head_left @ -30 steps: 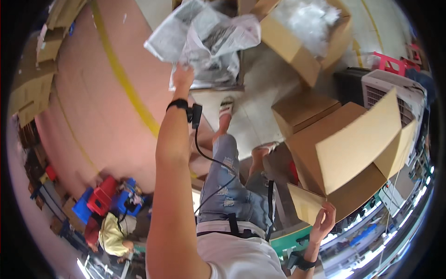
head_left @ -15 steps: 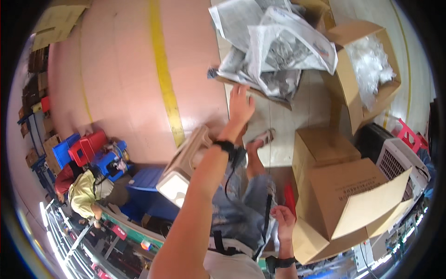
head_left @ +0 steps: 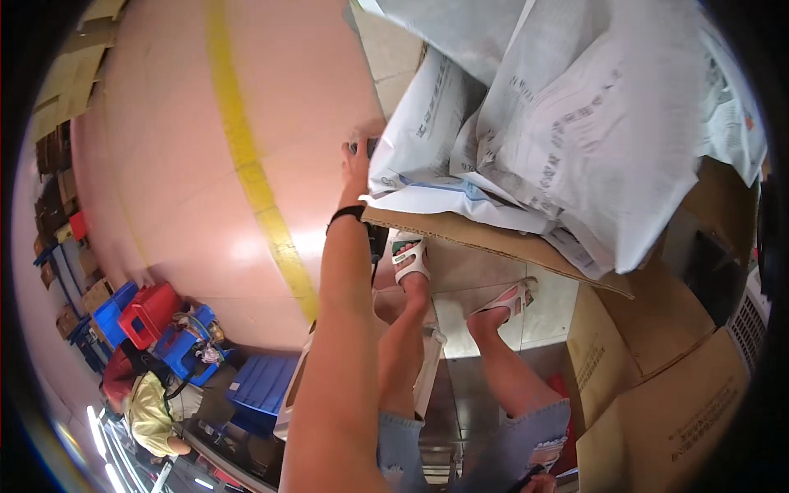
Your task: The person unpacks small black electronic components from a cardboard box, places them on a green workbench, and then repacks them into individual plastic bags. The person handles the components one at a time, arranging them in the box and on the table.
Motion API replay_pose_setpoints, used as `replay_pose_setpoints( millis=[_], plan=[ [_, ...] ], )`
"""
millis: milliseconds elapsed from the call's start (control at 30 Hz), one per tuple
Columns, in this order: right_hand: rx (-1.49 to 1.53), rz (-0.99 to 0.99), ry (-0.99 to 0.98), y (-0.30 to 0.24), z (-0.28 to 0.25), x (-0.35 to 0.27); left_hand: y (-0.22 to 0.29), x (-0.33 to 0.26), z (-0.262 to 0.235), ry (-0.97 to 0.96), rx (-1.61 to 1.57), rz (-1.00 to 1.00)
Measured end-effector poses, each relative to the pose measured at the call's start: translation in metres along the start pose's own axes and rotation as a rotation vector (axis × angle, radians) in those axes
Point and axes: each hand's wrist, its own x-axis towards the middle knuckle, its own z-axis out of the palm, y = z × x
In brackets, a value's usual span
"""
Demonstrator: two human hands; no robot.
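Observation:
My left hand (head_left: pixel 355 164) reaches forward, its fingers curled around a small dark thing (head_left: pixel 362 148) at the left end of a cardboard piece (head_left: pixel 477 244). What that thing is cannot be made out. Large white printed plastic bags (head_left: pixel 575 123) lie piled on the cardboard, filling the upper right of the head view. Only a sliver of my right hand (head_left: pixel 540 484) shows at the lower edge, beside my knee; its fingers are mostly hidden, with something dark next to them.
Open cardboard boxes (head_left: pixel 674 411) stand at my right. A beige plastic stool (head_left: pixel 429 361) is by my legs. Blue and red bins (head_left: pixel 152 315) and a person in a yellow top (head_left: pixel 152 415) are at the left. A yellow line (head_left: pixel 246 164) crosses the pink floor.
The bags and cardboard now look much larger and closer. My left hand has moved from their near edge to the left end and closed there. My right hand has dropped toward the lower edge.

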Motion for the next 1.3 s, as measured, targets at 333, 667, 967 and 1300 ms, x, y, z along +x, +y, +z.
replay_pose_setpoints(
  millis=[333,667,967,1300],
  plan=[
    [-0.135,0.08,0.094,-0.037,0.016,0.009,0.046,-0.22,-0.059,-1.27,-0.923,0.058],
    [1.195,0.036,-0.289,-0.256,-0.083,-0.022,0.154,-0.505,-0.407,-1.389,-1.114,0.918],
    [1.131,-0.293,0.232,-0.262,-0.144,-0.114,0.226,-0.667,-0.471,-0.929,-0.339,1.946],
    [1.253,-0.479,0.411,-0.135,-0.245,-0.142,0.299,-0.828,-0.401,-0.923,-0.389,1.812]
  ],
)
